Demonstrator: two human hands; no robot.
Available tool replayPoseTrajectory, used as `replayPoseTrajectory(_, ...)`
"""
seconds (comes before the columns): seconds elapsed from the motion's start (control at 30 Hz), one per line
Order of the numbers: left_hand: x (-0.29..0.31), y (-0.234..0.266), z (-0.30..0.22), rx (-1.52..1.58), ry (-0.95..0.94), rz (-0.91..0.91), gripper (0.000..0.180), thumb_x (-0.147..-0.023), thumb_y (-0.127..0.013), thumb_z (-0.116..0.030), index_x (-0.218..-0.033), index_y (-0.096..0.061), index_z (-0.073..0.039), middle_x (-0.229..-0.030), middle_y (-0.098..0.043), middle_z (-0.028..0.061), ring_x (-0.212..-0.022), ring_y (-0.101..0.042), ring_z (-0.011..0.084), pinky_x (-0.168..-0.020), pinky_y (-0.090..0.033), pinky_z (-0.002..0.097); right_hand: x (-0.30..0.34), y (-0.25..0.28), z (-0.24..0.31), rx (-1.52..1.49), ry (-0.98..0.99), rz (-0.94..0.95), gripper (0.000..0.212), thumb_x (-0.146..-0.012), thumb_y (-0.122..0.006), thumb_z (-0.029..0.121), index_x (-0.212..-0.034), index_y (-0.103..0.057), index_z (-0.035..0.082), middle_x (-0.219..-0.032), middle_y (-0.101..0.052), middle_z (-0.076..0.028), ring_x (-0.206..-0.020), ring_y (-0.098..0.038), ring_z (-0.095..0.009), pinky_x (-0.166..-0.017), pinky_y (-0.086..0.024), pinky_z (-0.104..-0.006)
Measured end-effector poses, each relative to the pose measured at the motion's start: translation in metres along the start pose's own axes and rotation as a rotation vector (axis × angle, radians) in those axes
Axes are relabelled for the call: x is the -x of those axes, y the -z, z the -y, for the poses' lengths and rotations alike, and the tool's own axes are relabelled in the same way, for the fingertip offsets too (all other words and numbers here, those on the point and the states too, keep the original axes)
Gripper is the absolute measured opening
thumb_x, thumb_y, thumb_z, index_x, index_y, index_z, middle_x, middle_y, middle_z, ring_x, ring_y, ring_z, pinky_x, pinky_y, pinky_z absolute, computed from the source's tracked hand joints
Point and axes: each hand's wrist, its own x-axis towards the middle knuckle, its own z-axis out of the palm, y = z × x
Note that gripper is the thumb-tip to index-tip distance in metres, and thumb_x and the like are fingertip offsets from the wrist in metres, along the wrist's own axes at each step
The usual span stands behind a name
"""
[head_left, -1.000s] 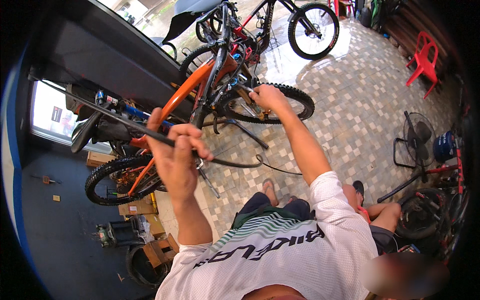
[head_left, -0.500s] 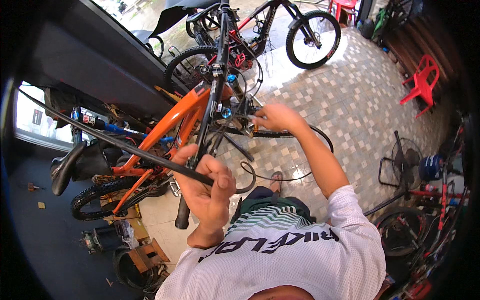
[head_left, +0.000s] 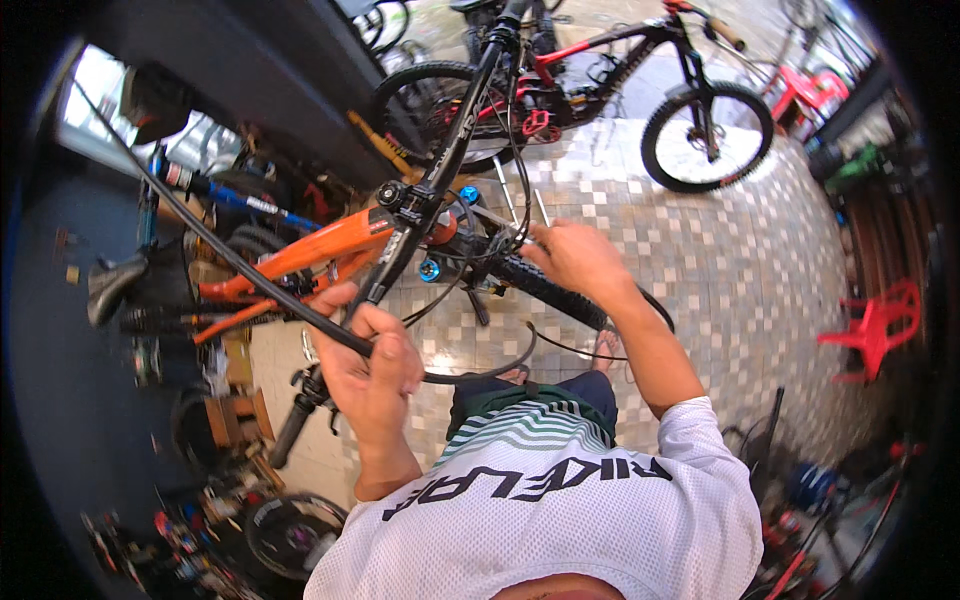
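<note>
A long black hose (head_left: 235, 262) runs in from the upper left and across my left hand (head_left: 368, 365), whose fingers are curled round it. Beyond that hand it bends into a loop, and a thinner dark stretch passes behind my right forearm. My right hand (head_left: 578, 262) is beside the front of an orange mountain bike (head_left: 325, 240), near the cables and above the front tyre (head_left: 545, 290). Its fingers are closed together; whatever they grip is hidden. The bike's black handlebar (head_left: 440, 180) slants between the frame and my hands, with one grip (head_left: 293, 430) low on the left.
A black and red mountain bike (head_left: 600, 70) stands ahead. Red plastic chairs (head_left: 885, 322) are at the right. A blue fork (head_left: 250, 203) and a saddle (head_left: 118, 290) are at the left, with wheels (head_left: 290, 535) and parts below. The floor is tiled (head_left: 720, 300).
The view has swung, so the bikes sit differently in it. The orange bike's handlebar and front wheel appear turned. My left hand still holds the hose; my right hand stays near the bike's front.
</note>
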Motion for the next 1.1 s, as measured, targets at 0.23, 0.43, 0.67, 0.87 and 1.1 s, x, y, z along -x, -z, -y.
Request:
replayPoseTrajectory(0.23, -0.012, -0.066, 0.02, -0.025, -0.136, -0.323, 0.06, -0.101, -0.056, -0.017, -0.149, -0.025, -0.001, -0.112, -0.055, 0.0155, -0.076, -0.061, 0.0171, -0.044, -0.057, 0.029, -0.052, 0.027, -0.049, -0.131, 0.376, 0.078, 0.031, -0.096, -0.059, 0.036, -0.099, -0.071, 0.008, -0.092, -0.071, -0.02, -0.087, -0.069, -0.04, -0.075, -0.055, -0.0515)
replayPoseTrajectory(0.43, 0.026, -0.076, 0.054, 0.142, 0.07, -0.446, 0.044, -0.103, -0.053, -0.022, -0.136, -0.042, 0.004, -0.122, -0.056, 0.0159, -0.107, -0.062, 0.0265, -0.08, -0.065, 0.0468, -0.08, 0.035, -0.061, -0.09, 0.407, 0.189, 0.03, -0.095, -0.058, 0.035, -0.101, -0.071, 0.008, -0.094, -0.071, -0.021, -0.089, -0.068, -0.041, -0.078, -0.054, -0.0519)
replayPoseTrajectory(0.67, 0.083, -0.082, 0.09, -0.012, 0.084, -0.514, 0.045, -0.099, -0.063, -0.022, -0.136, -0.048, -0.003, -0.095, -0.065, 0.0078, -0.09, -0.066, 0.0204, -0.081, -0.055, 0.0343, -0.068, 0.012, -0.108, 0.053, 0.35, 0.36, 0.033, -0.093, -0.061, 0.037, -0.101, -0.074, 0.008, -0.099, -0.071, -0.021, -0.096, -0.068, -0.04, -0.084, -0.055, -0.0499)
replayPoseTrajectory(0.87, 0.121, -0.064, 0.109, 0.043, 0.103, -0.612, 0.043, -0.099, -0.063, -0.022, -0.135, -0.05, -0.002, -0.088, -0.061, 0.0054, -0.071, -0.062, 0.0132, -0.067, -0.053, 0.029, -0.029, -0.056, -0.114, 0.075, 0.243, 0.328, 0.039, -0.094, -0.06, 0.039, -0.101, -0.073, 0.004, -0.099, -0.071, -0.024, -0.097, -0.068, -0.042, -0.085, -0.054, -0.0514)
replayPoseTrajectory(1.1, 0.147, -0.067, 0.108, -0.015, 0.149, -0.621, 0.026, -0.097, -0.068, -0.026, -0.11, -0.059, -0.005, -0.072, -0.049, -0.0027, -0.058, -0.043, 0.0049, -0.053, -0.039, 0.0222, -0.005, -0.111, -0.079, -0.076, 0.213, 0.235, 0.043, -0.095, -0.058, 0.041, -0.102, -0.072, 0.002, -0.101, -0.069, -0.028, -0.097, -0.067, -0.045, -0.088, -0.052, -0.0534)
